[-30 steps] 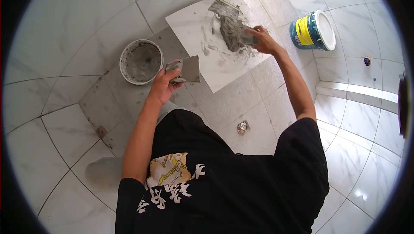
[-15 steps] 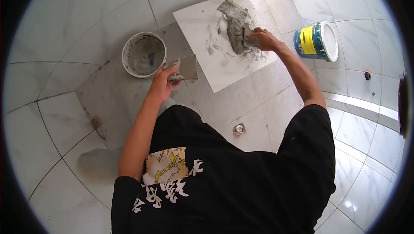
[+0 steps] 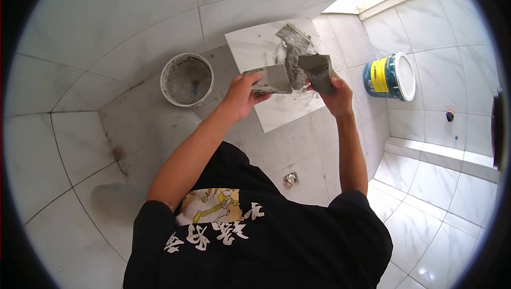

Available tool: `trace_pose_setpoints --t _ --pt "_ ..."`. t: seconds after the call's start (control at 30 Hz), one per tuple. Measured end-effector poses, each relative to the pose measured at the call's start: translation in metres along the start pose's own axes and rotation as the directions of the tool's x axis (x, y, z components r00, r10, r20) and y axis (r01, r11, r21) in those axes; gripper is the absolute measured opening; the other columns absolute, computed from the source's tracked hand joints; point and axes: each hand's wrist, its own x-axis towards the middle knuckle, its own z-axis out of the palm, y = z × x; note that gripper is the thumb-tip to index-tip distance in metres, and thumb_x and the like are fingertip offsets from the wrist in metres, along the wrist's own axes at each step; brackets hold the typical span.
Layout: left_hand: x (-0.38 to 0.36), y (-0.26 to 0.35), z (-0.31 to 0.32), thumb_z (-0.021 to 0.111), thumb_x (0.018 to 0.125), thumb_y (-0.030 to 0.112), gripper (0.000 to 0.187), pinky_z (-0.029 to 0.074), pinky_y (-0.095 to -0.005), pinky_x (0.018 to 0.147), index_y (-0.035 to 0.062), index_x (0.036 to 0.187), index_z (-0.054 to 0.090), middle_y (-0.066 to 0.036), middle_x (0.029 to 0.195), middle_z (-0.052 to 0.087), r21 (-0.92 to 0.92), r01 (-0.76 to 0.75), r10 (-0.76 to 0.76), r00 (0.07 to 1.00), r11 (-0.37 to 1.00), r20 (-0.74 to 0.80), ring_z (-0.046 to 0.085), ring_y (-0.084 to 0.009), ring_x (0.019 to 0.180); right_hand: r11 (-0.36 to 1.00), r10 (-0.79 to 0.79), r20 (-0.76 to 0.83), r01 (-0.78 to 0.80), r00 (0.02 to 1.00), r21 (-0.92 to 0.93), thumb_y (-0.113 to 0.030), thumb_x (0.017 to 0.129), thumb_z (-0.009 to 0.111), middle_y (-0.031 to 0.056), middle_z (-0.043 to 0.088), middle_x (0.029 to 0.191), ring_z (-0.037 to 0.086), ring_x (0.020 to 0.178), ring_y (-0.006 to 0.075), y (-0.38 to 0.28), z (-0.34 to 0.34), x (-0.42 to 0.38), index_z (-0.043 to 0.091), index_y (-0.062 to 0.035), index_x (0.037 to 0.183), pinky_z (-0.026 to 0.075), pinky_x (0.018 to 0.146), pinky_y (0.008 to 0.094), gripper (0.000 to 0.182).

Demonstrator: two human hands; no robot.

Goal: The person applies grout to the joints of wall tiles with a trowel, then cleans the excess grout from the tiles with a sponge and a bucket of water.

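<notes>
My left hand (image 3: 244, 95) grips a flat, mortar-smeared trowel (image 3: 275, 79) with a rectangular grey blade, held level over the near part of a white tile (image 3: 242, 44). Close to its right, my right hand (image 3: 338, 97) is closed on a second flat, rectangular trowel (image 3: 318, 73), its face coated in grey mortar. The two blades are near each other, with a small gap between them. Behind them a heap of wet mortar (image 3: 293, 63) lies on the tile, partly hidden by the tools. Another mortar-stained flat tool (image 3: 294, 36) rests at the heap's far end.
A round white bucket (image 3: 165, 89) with greyish contents stands left of the tile. On the right, a green bucket with a yellow label (image 3: 379, 76) lies tipped against the tiled wall (image 3: 434, 71). A crumpled plug (image 3: 290, 179) sits in the floor near my body.
My right hand has lifted from the heap and come nearer, its trowel now showing a mortar-covered face. My left hand has moved right with its trowel, towards the other. The camera view has shifted slightly.
</notes>
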Motion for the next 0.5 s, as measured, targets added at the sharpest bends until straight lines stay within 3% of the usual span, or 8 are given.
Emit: trace_pose_setpoints --t 0.03,0.07,0.1,0.17,0.2,0.23,0.4,0.5 --pt "-0.002 0.004 0.008 0.061 0.096 0.022 0.035 0.057 -0.0411 0.084 -0.0016 0.121 0.056 -0.012 0.114 0.064 0.000 -0.007 0.007 1.000 1.000 -0.017 0.064 -0.0227 0.102 0.995 -0.066 -0.029 0.063 0.997 -0.077 -0.030 0.085 0.049 0.0204 0.060 0.128 0.058 0.114 0.0293 0.002 0.020 -0.003 0.043 0.0085 0.142 0.043 0.100 0.0403 0.069" --pt "-0.004 0.008 0.015 0.060 0.097 0.023 0.035 0.056 -0.0410 0.087 -0.0014 0.122 0.056 -0.012 0.116 0.063 -0.040 -0.023 0.023 1.000 0.999 -0.009 0.064 -0.0228 0.104 0.989 -0.055 0.092 0.067 0.994 -0.133 -0.026 0.082 0.054 0.0189 0.055 0.132 0.050 0.125 0.0277 0.002 0.029 -0.004 0.046 0.0030 0.144 0.036 0.108 0.0385 0.069" --pt "-0.008 0.012 0.018 0.059 0.098 0.024 0.036 0.055 -0.0409 0.089 -0.0012 0.123 0.055 -0.012 0.117 0.062 -0.080 -0.039 0.039 0.999 0.996 0.000 0.063 -0.0229 0.106 0.990 -0.052 0.103 0.064 0.993 -0.124 -0.026 0.082 0.054 0.0189 0.055 0.132 0.050 0.125 0.0277 0.000 0.040 -0.006 0.046 0.0030 0.144 0.036 0.108 0.0385 0.069" --pt "-0.015 0.020 0.015 0.057 0.099 0.025 0.036 0.053 -0.0411 0.091 0.0009 0.126 0.053 -0.011 0.119 0.061 -0.091 -0.098 0.099 0.995 0.991 0.013 0.062 -0.0232 0.108 0.732 -0.146 0.155 0.213 0.977 -0.647 -0.021 0.079 0.060 0.0200 0.048 0.139 0.043 0.132 0.0296 -0.007 0.065 -0.006 0.053 -0.0047 0.143 0.030 0.112 0.0408 0.066" --pt "-0.018 0.022 0.015 0.056 0.100 0.026 0.037 0.052 -0.0414 0.093 0.0029 0.130 0.052 -0.011 0.121 0.060 -0.111 -0.147 0.152 0.988 0.983 0.034 0.061 -0.0235 0.109 0.687 -0.153 0.191 0.243 0.970 -0.685 -0.019 0.081 0.066 0.0209 0.041 0.144 0.036 0.138 0.0326 -0.006 0.066 -0.004 0.057 -0.0116 0.142 0.025 0.115 0.0437 0.062" --pt "-0.022 0.023 0.013 0.056 0.100 0.026 0.037 0.052 -0.0414 0.093 0.0029 0.130 0.052 -0.011 0.121 0.060 -0.113 -0.151 0.155 0.987 0.982 0.032 0.061 -0.0235 0.109 0.687 -0.151 0.195 0.245 0.969 -0.685 -0.019 0.081 0.066 0.0209 0.041 0.144 0.036 0.138 0.0326 -0.004 0.067 -0.002 0.057 -0.0116 0.142 0.025 0.115 0.0437 0.062" --pt "-0.046 0.030 -0.002 0.054 0.102 0.027 0.039 0.050 -0.0434 0.092 0.0106 0.137 0.048 -0.008 0.125 0.060 -0.072 -0.265 0.266 0.964 0.961 -0.007 0.060 -0.0243 0.111 0.409 -0.206 0.315 0.373 0.927 -0.833 -0.023 0.086 0.070 0.0251 0.043 0.140 0.040 0.134 0.0387 -0.001 0.074 0.023 0.055 -0.0149 0.143 0.029 0.112 0.0472 0.059" --pt "-0.056 0.031 -0.013 0.056 0.101 0.028 0.041 0.052 -0.0448 0.091 0.0097 0.137 0.048 -0.009 0.124 0.060 -0.083 -0.326 0.326 0.945 0.942 -0.017 0.062 -0.0253 0.107 0.333 -0.202 0.292 0.346 0.935 -0.877 -0.024 0.086 0.070 0.0221 0.043 0.145 0.040 0.134 0.0364 -0.003 0.072 0.038 0.056 -0.0153 0.143 0.028 0.114 0.0445 0.059"
